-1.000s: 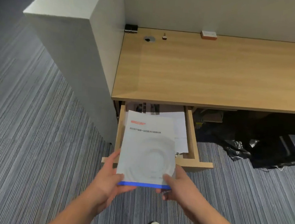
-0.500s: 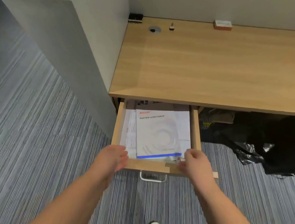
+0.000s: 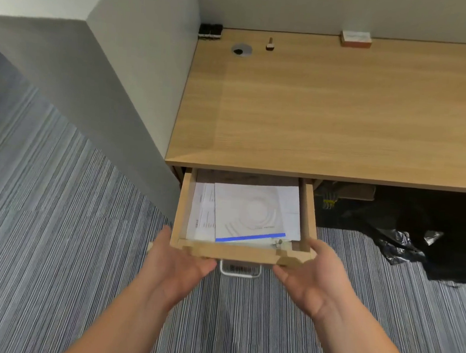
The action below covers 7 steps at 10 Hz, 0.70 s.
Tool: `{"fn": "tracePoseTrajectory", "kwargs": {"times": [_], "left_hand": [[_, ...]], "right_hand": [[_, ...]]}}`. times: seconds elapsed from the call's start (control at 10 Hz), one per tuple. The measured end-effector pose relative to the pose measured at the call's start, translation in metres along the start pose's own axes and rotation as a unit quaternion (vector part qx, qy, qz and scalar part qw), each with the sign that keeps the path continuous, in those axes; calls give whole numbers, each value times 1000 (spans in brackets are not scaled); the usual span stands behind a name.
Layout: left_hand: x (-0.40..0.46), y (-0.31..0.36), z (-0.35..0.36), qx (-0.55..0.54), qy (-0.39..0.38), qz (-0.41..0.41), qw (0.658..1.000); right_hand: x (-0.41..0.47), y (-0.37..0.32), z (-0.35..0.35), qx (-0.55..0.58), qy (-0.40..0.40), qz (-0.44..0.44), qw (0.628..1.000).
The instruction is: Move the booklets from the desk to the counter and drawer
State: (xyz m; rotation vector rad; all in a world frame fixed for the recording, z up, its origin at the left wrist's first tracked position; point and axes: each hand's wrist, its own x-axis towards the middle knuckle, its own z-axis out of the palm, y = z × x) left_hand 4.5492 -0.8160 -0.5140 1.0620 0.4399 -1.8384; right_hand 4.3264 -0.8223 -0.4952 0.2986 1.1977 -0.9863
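A white booklet (image 3: 251, 214) with a blue stripe along its near edge lies inside the open wooden drawer (image 3: 184, 208), on top of other white papers (image 3: 202, 210). The drawer sticks out from under the wooden desk (image 3: 328, 114), partly pulled out. My left hand (image 3: 174, 266) rests against the drawer's front panel at its left corner, fingers spread. At the right corner my right hand (image 3: 313, 280) does the same, palm toward the panel. Neither hand holds the booklet. A metal handle (image 3: 239, 270) shows between my hands.
A white partition counter (image 3: 101, 68) rises left of the desk. On the desk's far edge sit a small box (image 3: 355, 39), a small wooden piece (image 3: 270, 44), a cable hole (image 3: 241, 50) and black clips (image 3: 210, 31). Black bags (image 3: 416, 235) lie under the desk. Striped carpet covers the floor.
The booklet went from both hands down into the drawer and was released. Both hands then came to the drawer's front, and the drawer sits further in under the desk.
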Motion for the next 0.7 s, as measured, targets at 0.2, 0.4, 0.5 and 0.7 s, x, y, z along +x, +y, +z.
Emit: {"fn": "tracePoseTrajectory", "kwargs": {"times": [0.2, 0.4, 0.5, 0.7], "left_hand": [[48, 38, 49, -64, -96, 6, 993], [77, 60, 98, -65, -35, 70, 995], [81, 64, 106, -30, -32, 88, 995], [64, 61, 90, 158, -35, 113, 980]], "right_hand": [[38, -45, 54, 56, -76, -16, 995], [66, -74, 79, 53, -84, -44, 994], [69, -78, 82, 61, -91, -59, 992], [59, -66, 69, 11, -87, -70, 994]]}}
